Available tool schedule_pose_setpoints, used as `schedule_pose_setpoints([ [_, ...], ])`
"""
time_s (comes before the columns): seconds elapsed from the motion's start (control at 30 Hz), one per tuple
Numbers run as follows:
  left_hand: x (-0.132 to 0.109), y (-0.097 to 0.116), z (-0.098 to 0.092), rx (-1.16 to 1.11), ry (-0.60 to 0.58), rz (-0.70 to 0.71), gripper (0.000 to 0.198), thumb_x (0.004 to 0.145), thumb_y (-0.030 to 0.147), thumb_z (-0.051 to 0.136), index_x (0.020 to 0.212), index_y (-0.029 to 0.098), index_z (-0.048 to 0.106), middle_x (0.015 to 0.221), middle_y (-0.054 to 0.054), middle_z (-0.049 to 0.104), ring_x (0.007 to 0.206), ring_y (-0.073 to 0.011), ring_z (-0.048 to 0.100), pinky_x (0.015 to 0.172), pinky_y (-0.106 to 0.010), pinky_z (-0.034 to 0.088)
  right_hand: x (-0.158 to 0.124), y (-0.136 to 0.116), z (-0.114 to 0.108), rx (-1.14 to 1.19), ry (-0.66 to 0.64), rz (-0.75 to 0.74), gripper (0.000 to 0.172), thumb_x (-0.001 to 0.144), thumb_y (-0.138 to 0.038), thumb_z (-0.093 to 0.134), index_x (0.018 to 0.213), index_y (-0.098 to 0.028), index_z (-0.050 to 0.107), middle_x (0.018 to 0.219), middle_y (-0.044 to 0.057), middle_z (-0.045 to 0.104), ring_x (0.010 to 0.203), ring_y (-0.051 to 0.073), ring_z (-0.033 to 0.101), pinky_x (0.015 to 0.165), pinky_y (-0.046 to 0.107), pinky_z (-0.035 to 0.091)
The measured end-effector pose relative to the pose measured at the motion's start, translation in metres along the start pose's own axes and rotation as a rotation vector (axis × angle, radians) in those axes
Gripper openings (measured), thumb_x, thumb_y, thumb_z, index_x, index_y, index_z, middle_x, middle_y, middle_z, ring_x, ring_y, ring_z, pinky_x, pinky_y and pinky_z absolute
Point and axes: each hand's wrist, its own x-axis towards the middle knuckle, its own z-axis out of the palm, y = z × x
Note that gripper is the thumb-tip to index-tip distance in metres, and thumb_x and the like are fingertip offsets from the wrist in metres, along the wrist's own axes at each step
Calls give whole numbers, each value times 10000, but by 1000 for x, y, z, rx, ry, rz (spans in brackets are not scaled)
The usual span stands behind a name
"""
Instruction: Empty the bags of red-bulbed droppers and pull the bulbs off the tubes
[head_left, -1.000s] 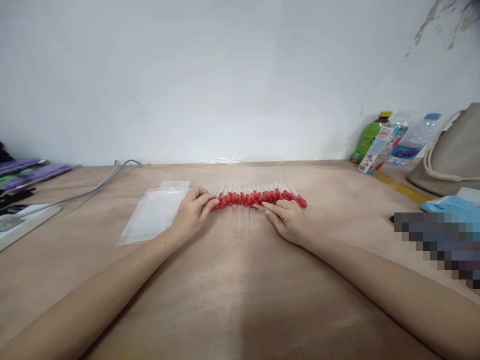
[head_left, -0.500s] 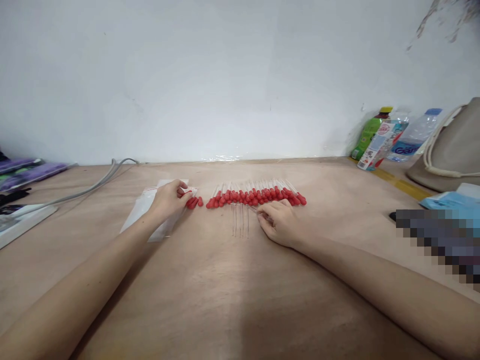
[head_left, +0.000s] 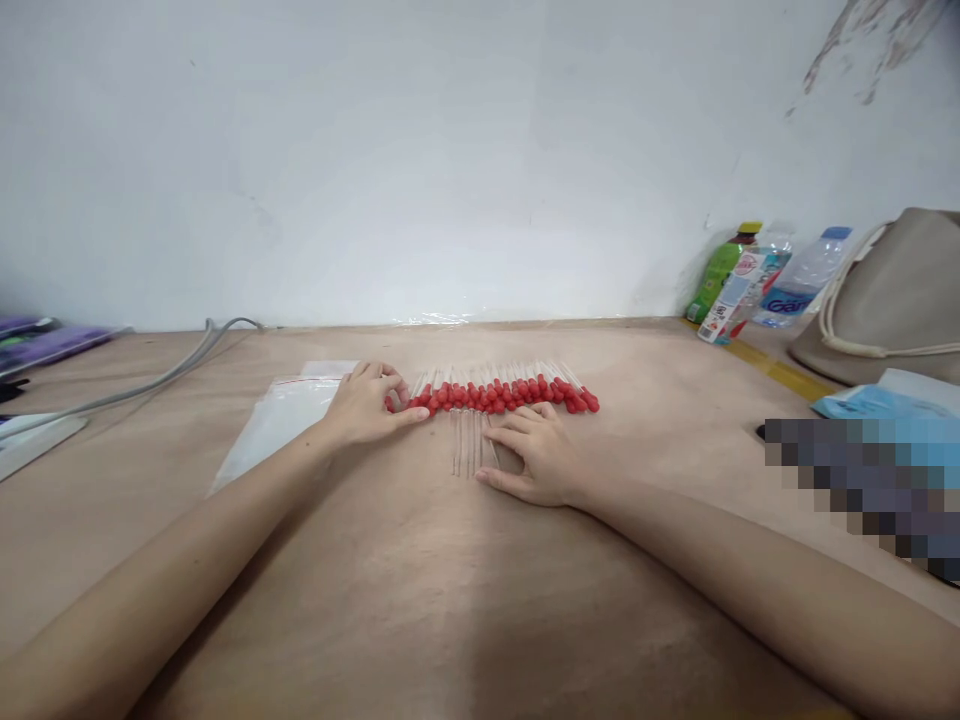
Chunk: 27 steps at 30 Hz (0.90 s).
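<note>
Clear thin droppers with red rubber bulbs [head_left: 495, 395] lie side by side in a long row across the table, bulbs toward me. In front of them, several slim clear tubes [head_left: 466, 445] rest parallel, pointing at me. My left hand [head_left: 371, 402] is at the row's left end, thumb and fingers apart around the bulbs there; some bulbs are hidden behind it. My right hand [head_left: 536, 455] lies low at the right side of the clear tubes, fingers spread, with fingertips at the rightmost tubes. A clear plastic bag [head_left: 274, 425] lies flat beside my left hand.
Grey cable [head_left: 176, 370] and purple packages [head_left: 71, 345] are on the left. At the right stand a green bottle [head_left: 718, 275], a carton [head_left: 729, 298], a water bottle [head_left: 802, 280] and a beige bag [head_left: 885, 300]. A blue pack [head_left: 862, 405] lies nearer. A white wall closes the back.
My left hand has moved right from the plastic bag to the row's end, near the loose red bulbs. My right hand has opened its fingers and shifted toward the clear tubes.
</note>
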Motion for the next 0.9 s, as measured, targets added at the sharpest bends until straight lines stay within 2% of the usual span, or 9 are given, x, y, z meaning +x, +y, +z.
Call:
schedule_pose_setpoints([
  [0.13,2,-9,3,-50,-13,17,424,659,618,556,687,204,638,931,-62,540,941,-250,494,852,-398,373,1,0,0,-15,-22,-1,456,795,-545,483,1014,-168,617,892,71,637,862,198,506,802,367,259],
  [0.3,4,-13,7,-149,94,-103,372,707,547,543,650,190,631,900,-63,575,925,-233,507,875,-386,374,2,0,1,-25,-43,10,499,790,-580,469,1038,-171,610,917,81,636,885,206,504,799,371,266],
  [0.37,5,-11,5,-195,171,-174,350,717,524,548,658,189,628,898,-60,578,932,-230,508,865,-378,383,3,1,0,-28,-56,14,510,785,-590,467,1048,-176,608,926,83,634,890,208,501,801,374,270],
  [0.47,3,2,1,-243,359,-242,308,731,487,562,679,188,616,909,-50,570,949,-218,505,861,-365,385,4,1,0,-25,-70,12,519,774,-598,478,1058,-184,607,932,86,627,896,211,497,814,382,273],
  [0.53,-1,15,-1,-256,476,-207,260,751,439,567,704,186,608,905,-44,563,953,-207,502,876,-363,375,4,1,-1,-8,-84,8,515,777,-595,476,1063,-186,605,942,87,620,902,213,497,825,393,274],
  [0.6,-8,31,0,-261,525,-117,210,767,387,568,722,185,601,905,-42,555,951,-199,500,882,-362,371,4,1,-2,25,-91,6,496,792,-575,469,1078,-190,594,965,89,611,907,213,500,834,399,284],
  [0.67,-16,47,2,-259,515,-25,184,775,359,572,718,185,593,911,-42,553,940,-196,499,876,-362,374,3,1,-1,68,-36,35,469,806,-536,477,1108,-189,569,1004,96,595,922,215,504,839,397,305],
  [0.83,-32,68,16,-279,386,163,123,787,306,576,748,191,592,902,-32,577,910,-189,505,846,-370,384,-1,8,1,113,316,227,419,813,-398,519,1151,-151,511,1093,129,522,1023,226,470,870,374,359],
  [0.9,-34,70,21,-296,388,191,115,787,301,581,753,192,589,906,-31,583,919,-191,502,840,-372,386,-2,12,2,82,343,217,448,794,-402,544,1164,-151,512,1114,136,505,1042,235,458,881,382,359],
])
